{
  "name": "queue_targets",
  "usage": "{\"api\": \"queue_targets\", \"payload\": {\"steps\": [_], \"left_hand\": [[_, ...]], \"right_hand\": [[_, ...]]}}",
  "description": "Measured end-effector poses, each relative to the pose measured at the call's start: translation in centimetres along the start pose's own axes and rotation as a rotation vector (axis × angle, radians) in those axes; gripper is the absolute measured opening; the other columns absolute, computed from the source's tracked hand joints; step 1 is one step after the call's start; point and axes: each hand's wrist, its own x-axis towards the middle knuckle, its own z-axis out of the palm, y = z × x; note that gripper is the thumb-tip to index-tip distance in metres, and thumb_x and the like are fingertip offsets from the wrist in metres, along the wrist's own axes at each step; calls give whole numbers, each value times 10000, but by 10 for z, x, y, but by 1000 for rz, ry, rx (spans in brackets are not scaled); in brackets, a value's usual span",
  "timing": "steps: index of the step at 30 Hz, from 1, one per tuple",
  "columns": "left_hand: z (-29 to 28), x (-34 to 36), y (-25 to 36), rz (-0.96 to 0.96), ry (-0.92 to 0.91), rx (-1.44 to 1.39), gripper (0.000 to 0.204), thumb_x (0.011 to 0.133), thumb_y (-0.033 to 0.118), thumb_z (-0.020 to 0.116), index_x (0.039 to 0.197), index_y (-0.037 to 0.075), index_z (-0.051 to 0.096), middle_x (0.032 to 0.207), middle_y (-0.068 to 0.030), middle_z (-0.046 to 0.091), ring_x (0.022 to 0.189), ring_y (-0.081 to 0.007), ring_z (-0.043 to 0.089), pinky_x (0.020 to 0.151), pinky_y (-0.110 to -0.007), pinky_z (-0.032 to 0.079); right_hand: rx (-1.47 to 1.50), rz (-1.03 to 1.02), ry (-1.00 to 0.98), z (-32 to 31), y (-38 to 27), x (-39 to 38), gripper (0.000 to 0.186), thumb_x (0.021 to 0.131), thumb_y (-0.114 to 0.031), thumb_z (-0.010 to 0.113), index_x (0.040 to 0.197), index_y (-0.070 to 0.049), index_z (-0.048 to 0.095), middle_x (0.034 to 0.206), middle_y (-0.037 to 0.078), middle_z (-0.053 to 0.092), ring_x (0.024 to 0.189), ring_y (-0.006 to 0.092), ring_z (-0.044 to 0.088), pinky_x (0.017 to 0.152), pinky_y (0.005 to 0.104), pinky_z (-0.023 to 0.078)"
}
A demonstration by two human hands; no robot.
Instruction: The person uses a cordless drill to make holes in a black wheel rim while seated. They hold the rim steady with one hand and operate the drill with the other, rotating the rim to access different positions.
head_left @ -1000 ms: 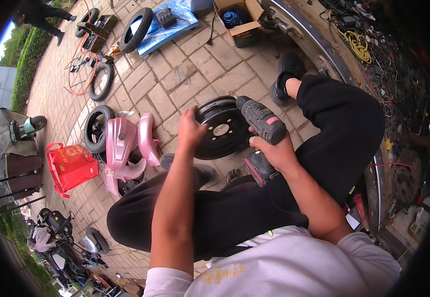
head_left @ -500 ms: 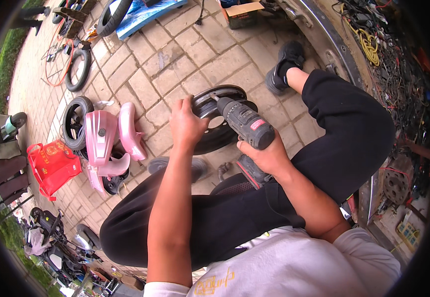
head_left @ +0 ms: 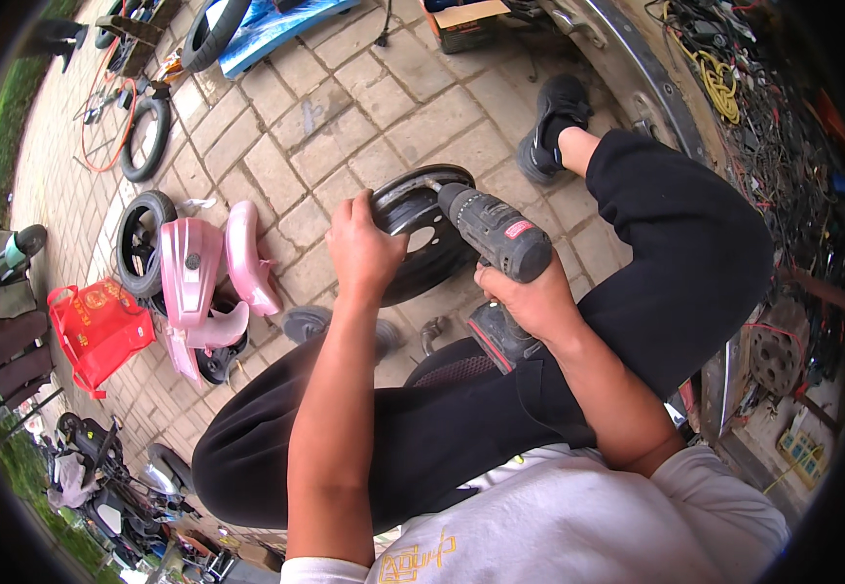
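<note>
My left hand (head_left: 367,253) grips the left edge of a black steel wheel rim (head_left: 411,280), which is tilted on the paving in front of me, its center hole and bolt holes partly hidden. My right hand (head_left: 534,297) is closed round the handle of a dark grey cordless drill (head_left: 505,234) with a red label and a battery at its base. The drill's front end rests at the upper inner lip of the rim; whether its tip touches the metal I cannot tell exactly.
Pink plastic panels (head_left: 189,273), tyres (head_left: 145,136) and a red bag (head_left: 101,331) lie leftward. A blue board (head_left: 267,39) and cardboard box (head_left: 466,29) are ahead. A metal edge (head_left: 656,97) with tangled cables (head_left: 753,127) runs along the right. A person's dark-clad legs (head_left: 62,39) show top left.
The rim has tilted up and moved slightly up-left in view with my left hand. The drill has shifted left and up slightly. The surroundings have shifted in the picture as my head moved.
</note>
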Motion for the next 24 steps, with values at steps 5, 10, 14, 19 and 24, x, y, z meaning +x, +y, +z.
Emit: {"api": "queue_targets", "payload": {"steps": [5,10,14,19,24], "left_hand": [[0,-1,-1,-3,19,17,650,630,166,800,1238,18,624,1143,-170,626,1092,-362,600,950,-438,483],[-1,-4,2,32,20,41,639,642,195,799,1236,29,631,1129,-154,632,1093,-343,595,943,-446,465],[0,-5,6,75,41,56,632,647,199,797,1234,29,632,1118,-154,634,1081,-342,596,933,-446,461],[0,-6,5,82,45,73,630,645,198,798,1230,30,634,1107,-154,632,1070,-345,596,924,-449,463],[2,-6,4,109,63,66,636,636,192,799,1228,28,633,1104,-153,632,1067,-345,596,917,-454,464]], "right_hand": [[-84,19,-82,1,-1,-6,209,771,-106,726,928,2,642,821,57,656,767,150,614,722,350,519],[16,8,4,0,-1,-5,212,775,-98,719,940,4,631,828,37,640,757,129,595,697,328,507],[19,22,-28,-4,-1,-1,209,777,-94,710,936,12,625,813,34,630,729,120,584,661,319,497],[52,71,-24,-6,-4,-2,183,778,-94,699,907,14,626,778,30,627,692,117,586,632,311,495],[37,-8,-41,-4,-5,-2,136,779,-80,687,868,8,633,720,28,631,627,118,595,590,302,495]]}}
